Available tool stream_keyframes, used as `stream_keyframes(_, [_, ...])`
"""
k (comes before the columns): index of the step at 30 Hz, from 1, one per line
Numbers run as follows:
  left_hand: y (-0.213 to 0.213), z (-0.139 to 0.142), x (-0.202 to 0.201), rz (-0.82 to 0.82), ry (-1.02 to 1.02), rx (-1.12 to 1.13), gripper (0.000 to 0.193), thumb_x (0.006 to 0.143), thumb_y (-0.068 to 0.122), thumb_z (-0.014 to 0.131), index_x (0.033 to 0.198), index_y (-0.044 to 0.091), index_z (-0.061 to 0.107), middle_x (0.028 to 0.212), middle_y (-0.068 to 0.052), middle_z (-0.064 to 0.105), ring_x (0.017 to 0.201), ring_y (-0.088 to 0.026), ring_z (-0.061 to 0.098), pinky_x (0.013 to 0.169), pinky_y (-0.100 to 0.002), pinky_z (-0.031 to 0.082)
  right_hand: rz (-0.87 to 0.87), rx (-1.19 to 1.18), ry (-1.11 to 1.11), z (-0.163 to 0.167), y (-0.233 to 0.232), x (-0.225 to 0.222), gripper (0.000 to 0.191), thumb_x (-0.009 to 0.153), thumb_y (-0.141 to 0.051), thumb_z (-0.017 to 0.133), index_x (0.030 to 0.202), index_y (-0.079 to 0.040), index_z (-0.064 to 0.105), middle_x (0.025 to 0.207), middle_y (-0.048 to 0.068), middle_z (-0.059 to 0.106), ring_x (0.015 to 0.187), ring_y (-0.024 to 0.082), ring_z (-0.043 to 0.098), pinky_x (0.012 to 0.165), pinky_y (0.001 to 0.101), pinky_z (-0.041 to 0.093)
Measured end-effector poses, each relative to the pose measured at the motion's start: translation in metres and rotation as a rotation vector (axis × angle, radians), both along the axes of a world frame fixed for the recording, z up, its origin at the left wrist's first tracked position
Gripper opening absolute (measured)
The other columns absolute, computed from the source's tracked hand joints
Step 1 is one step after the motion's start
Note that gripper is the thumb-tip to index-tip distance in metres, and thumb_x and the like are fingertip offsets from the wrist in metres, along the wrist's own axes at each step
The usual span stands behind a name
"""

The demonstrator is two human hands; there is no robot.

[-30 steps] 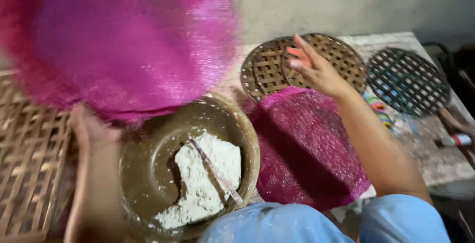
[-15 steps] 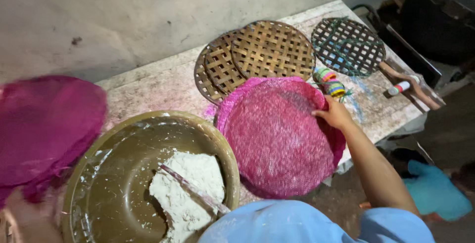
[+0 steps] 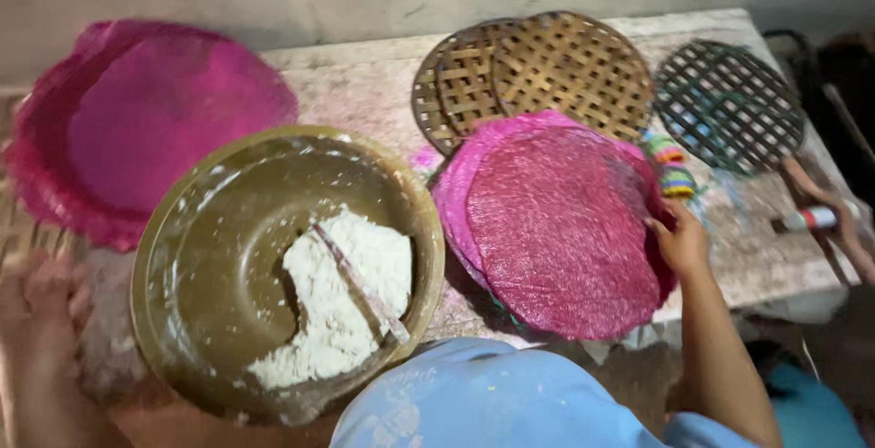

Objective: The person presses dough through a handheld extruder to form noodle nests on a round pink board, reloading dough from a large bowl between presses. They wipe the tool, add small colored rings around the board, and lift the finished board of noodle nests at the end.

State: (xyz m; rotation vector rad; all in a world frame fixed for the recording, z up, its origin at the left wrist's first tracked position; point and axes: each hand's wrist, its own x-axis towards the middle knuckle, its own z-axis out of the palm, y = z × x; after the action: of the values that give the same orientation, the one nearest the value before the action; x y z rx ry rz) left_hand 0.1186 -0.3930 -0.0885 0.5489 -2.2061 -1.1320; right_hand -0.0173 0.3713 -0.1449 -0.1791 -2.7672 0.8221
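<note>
Head view is showing the right hand (image 3: pixel 679 243), fingers curled on one pink disc (image 3: pixel 561 229) beside one bowl (image 3: pixel 210 257), three woven mats lying on the stone desk (image 3: pixel 365 83), left hand (image 3: pixel 41 298) blurred, grip unclear.

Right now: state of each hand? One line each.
Left hand: blurred at the frame's edge, grip cannot be told.
Right hand: fingers on the rim of the dark pink mesh disc, gripping it.

A craft workshop: stained stone bench (image 3: pixel 365 83), woven bamboo mats (image 3: pixel 547 65), bowl of white paste (image 3: pixel 219 229).
</note>
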Motion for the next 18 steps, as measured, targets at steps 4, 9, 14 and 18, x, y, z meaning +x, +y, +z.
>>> stream_keyframes(4, [0.07,0.029,0.027,-0.399,0.239,-0.097,0.025,0.1,0.013,0.054,0.125,0.01,0.055,0.122,-0.008,0.065,0.115,-0.019,0.063,0.101,-0.035,0.051,0.031,0.395,0.254,-0.021,0.026,0.002,0.036,0.083,-0.018,0.086,0.114,-0.008,0.072,0.112,0.024,0.068,0.104,0.04,0.066,0.089,0.0456,0.053])
stream_keyframes(9, [0.239,0.038,0.068,-0.585,0.053,0.198,0.031,0.09,0.003,0.067,0.121,0.005,0.064,0.128,-0.011,0.07,0.114,-0.023,0.07,0.1,-0.035,0.056,0.149,-0.106,-0.076,-0.017,0.065,-0.019,0.022,0.11,-0.014,0.073,0.105,0.001,0.058,0.09,0.019,0.06,0.082,0.031,0.055,0.078,0.0401,0.047])
stream_keyframes(14, [0.314,0.032,0.055,-0.687,-0.176,0.176,0.05,0.087,0.003,0.069,0.135,0.002,0.058,0.128,-0.01,0.072,0.114,-0.02,0.071,0.099,-0.035,0.055,0.358,-0.491,-0.045,0.077,0.051,-0.045,0.037,0.105,0.003,0.059,0.141,-0.004,0.059,0.125,0.005,0.066,0.107,0.015,0.061,0.097,0.0317,0.048])
stream_keyframes(18, [0.326,0.044,0.04,-0.767,-0.142,0.266,0.048,0.091,0.004,0.064,0.139,0.002,0.056,0.131,-0.011,0.07,0.119,-0.02,0.068,0.103,-0.037,0.053,0.649,-0.863,-0.023,0.161,-0.017,-0.077,0.045,0.095,0.003,0.05,0.138,-0.004,0.055,0.128,0.002,0.066,0.117,0.013,0.064,0.11,0.03,0.049])
